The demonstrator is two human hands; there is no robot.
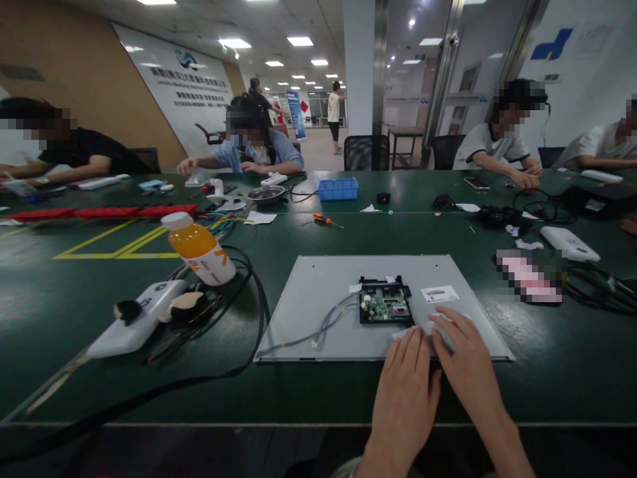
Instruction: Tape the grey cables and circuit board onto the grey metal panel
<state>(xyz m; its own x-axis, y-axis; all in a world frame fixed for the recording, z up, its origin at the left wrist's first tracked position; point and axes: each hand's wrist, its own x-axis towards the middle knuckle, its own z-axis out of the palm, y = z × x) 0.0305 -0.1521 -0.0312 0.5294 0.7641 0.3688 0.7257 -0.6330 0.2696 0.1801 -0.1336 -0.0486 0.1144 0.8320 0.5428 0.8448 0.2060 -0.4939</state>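
Head view shows me a circuit board in its black bracket, midway across the back of a flat display panel lying on the green table. Grey cables run from the board toward the panel's near-left corner. By my judgement the board is placed and wired; work at the near edge looks unfinished. There, my left hand lies with fingers extended, thumb apart, at a white strip. My right hand spreads its fingers beside it; whether they pinch anything, I cannot tell. Leftward stands a tilted juice bottle.

A bottle stands near a cable. A bin sits near a bowl; a screwdriver lies before them.
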